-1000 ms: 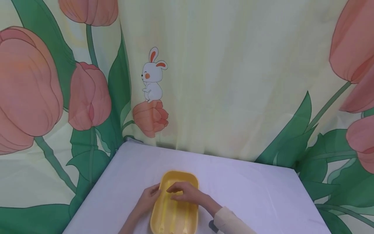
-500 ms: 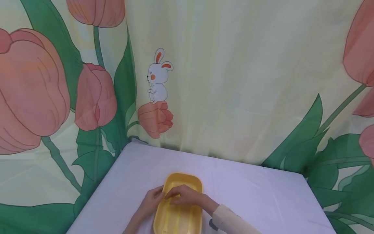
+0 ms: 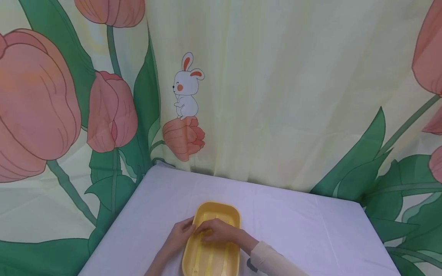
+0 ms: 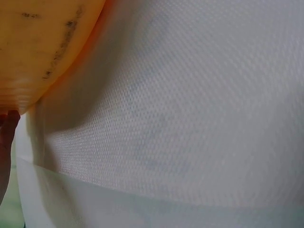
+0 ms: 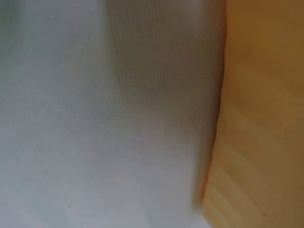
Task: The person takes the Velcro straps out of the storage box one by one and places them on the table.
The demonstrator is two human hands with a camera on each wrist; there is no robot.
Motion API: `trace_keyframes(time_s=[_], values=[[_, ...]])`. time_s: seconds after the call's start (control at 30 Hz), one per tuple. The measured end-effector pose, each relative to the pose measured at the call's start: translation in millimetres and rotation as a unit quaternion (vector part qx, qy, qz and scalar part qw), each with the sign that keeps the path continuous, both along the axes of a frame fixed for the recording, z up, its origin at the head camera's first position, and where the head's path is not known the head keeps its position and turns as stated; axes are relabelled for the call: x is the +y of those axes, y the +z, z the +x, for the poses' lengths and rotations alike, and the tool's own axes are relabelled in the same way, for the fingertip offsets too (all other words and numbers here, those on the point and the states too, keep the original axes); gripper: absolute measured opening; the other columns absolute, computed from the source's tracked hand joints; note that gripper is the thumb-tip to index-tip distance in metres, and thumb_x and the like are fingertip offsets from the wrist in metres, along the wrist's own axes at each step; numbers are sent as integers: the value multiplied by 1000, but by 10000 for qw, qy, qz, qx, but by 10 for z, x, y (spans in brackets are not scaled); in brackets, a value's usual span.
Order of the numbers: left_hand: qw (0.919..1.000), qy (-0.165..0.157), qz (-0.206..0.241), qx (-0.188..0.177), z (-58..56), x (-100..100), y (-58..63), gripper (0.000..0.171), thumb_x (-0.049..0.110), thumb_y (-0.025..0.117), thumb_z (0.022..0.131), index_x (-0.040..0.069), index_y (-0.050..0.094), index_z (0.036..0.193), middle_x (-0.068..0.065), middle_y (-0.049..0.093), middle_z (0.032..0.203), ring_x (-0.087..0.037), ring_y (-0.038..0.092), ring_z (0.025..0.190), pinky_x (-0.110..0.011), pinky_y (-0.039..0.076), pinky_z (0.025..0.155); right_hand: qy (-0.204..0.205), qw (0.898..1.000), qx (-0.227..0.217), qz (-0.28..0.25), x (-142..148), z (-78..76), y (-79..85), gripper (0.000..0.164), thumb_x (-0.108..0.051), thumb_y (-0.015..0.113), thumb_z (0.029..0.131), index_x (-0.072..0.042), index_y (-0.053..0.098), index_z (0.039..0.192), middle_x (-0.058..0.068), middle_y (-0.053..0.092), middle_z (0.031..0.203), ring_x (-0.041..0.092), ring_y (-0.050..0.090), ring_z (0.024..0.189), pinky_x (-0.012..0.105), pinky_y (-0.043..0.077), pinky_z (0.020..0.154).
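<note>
A shallow yellow tray [image 3: 210, 264] with rounded corners lies lengthwise at the front of the table in the head view. Several paler lengthwise strips run along its bottom; I cannot tell whether they are ridges or separate pieces. My left hand [image 3: 178, 237] grips the tray's left rim, and a finger of it touches the yellow edge in the left wrist view. Over the tray, my right hand [image 3: 221, 231] reaches in from the right with bent fingers, its fingertips close to the left wall. Whether they pinch anything is hidden. The right wrist view shows only the tray's outer side [image 5: 261, 109] and cloth.
A white cloth [image 3: 276, 222] covers the table. Behind it hangs a curtain [image 3: 269, 96] printed with tulips and a rabbit. A dark object [image 3: 252, 265] shows beneath the right sleeve.
My right fingertips have shifted left across the tray, nearer to its left rim and my left hand. The left hand keeps its hold on the rim. The head view has turned slightly.
</note>
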State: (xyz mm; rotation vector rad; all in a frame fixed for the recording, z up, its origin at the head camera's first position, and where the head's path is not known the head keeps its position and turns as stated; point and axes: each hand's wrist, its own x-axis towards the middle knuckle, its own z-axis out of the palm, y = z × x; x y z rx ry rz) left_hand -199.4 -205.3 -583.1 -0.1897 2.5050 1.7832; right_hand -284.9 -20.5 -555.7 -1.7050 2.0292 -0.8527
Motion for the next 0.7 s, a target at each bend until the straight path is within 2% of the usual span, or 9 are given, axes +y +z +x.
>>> trace_keyframes(time_s=[0.27, 0.43, 0.57, 0.7], values=[[9999, 85, -104, -12, -9, 14, 29, 50, 30, 55, 96, -1, 48, 133, -19, 50, 134, -33, 50, 120, -44, 46, 96, -46, 9998, 199, 92, -1, 60, 33, 24, -5, 63, 90, -4, 64, 113, 3, 66, 111, 7, 58, 106, 14, 44, 91], [9997, 156, -132, -118, -27, 23, 23, 50, 30, 56, 95, -1, 48, 133, -18, 50, 134, -33, 50, 120, -45, 46, 96, 68, 9993, 339, 156, -13, 73, 37, 24, -4, 61, 91, -4, 63, 114, 3, 66, 112, 5, 57, 106, 13, 43, 92], [9999, 125, -56, -59, -30, 12, -1, 48, 28, 56, 95, -1, 49, 133, -19, 50, 134, -33, 50, 120, -42, 47, 95, 198, 9986, 431, 246, -17, 74, -4, 25, -5, 60, 91, -5, 62, 117, 0, 65, 114, 3, 55, 109, 12, 41, 93], [10000, 55, -4, 50, -22, 3, -2, 48, 27, 55, 96, -3, 48, 133, -19, 49, 134, -33, 51, 119, -41, 48, 94, 289, 9961, 785, 290, -27, 74, -42, 27, -3, 61, 91, -7, 62, 117, -3, 65, 114, 1, 54, 109, 11, 40, 93]])
